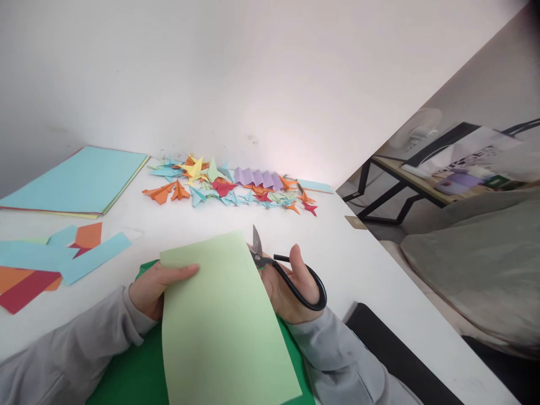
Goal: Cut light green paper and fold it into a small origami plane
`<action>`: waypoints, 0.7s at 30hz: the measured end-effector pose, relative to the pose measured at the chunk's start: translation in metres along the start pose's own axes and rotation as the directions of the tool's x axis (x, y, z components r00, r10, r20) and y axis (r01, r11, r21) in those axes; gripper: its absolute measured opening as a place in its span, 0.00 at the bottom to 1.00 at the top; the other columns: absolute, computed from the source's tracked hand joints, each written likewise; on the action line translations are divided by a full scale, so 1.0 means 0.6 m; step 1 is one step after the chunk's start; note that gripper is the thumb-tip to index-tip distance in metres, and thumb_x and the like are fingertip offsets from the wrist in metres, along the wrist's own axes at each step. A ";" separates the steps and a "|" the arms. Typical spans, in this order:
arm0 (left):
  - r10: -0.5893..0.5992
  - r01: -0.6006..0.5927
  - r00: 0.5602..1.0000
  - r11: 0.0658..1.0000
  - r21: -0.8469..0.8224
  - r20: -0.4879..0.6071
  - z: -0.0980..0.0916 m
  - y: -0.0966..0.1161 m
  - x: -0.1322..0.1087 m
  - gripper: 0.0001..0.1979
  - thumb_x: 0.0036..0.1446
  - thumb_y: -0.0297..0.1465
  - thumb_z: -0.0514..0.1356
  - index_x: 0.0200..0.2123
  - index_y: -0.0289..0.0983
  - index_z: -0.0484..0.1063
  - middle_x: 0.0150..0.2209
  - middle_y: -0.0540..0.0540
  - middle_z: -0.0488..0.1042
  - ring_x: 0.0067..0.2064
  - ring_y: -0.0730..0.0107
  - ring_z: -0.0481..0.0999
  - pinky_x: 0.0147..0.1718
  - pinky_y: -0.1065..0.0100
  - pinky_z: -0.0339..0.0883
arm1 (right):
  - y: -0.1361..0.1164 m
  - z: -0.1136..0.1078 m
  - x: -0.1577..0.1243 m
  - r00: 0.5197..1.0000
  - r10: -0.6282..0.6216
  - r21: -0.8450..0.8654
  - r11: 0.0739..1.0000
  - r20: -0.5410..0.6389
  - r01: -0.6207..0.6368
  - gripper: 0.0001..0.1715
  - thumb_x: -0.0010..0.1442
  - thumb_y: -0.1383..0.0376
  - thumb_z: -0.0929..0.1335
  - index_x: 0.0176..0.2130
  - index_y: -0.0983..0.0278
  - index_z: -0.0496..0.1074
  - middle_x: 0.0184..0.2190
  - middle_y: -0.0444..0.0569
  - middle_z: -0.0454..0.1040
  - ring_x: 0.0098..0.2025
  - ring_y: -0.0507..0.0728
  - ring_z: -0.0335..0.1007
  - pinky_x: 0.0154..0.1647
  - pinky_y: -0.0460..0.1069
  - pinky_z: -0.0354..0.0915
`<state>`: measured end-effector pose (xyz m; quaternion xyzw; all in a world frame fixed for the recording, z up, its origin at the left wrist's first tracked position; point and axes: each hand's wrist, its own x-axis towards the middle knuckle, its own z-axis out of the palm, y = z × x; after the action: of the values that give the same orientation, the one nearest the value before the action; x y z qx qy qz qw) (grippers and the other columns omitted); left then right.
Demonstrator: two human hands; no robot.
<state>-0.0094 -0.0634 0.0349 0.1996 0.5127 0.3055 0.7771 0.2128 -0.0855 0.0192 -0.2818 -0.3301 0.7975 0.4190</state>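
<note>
A light green sheet of paper (pixel 223 326) stands tilted in front of me. My left hand (pixel 158 284) pinches its left edge, thumb on the near face and the other fingers hidden behind. At the sheet's right edge, my right hand (pixel 291 287) has the black-handled scissors (pixel 301 289) hooked over it, thumb through a handle loop. The blades are apart and point up beside the paper's edge; part of them is hidden by the sheet. Below the paper lies a green surface (pixel 130 365).
Small folded paper planes and stars (pixel 194 169) in several colours line the wall, with a pleated purple paper (pixel 258 178) among them. A stack of coloured sheets (pixel 76 177) lies back left, paper scraps (pixel 90 261) nearer. A black flat object (pixel 392 349) rests at right, by the table's edge.
</note>
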 end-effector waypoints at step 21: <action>0.071 -0.069 0.997 0.996 0.056 -0.024 -0.010 0.005 0.010 0.06 0.49 0.25 0.64 0.33 0.29 0.76 0.28 0.37 0.79 0.28 0.56 0.79 0.28 0.60 0.76 | 0.001 0.001 0.000 0.993 -0.039 0.080 0.996 0.115 0.029 0.46 0.55 0.36 0.54 0.60 0.62 0.56 0.54 0.54 0.67 0.54 0.63 0.64 0.54 0.60 0.60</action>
<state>-0.0141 -0.0573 0.0305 0.2348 0.5239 0.3209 0.7533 0.2122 -0.0861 0.0191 -0.2124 -0.3273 0.8177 0.4233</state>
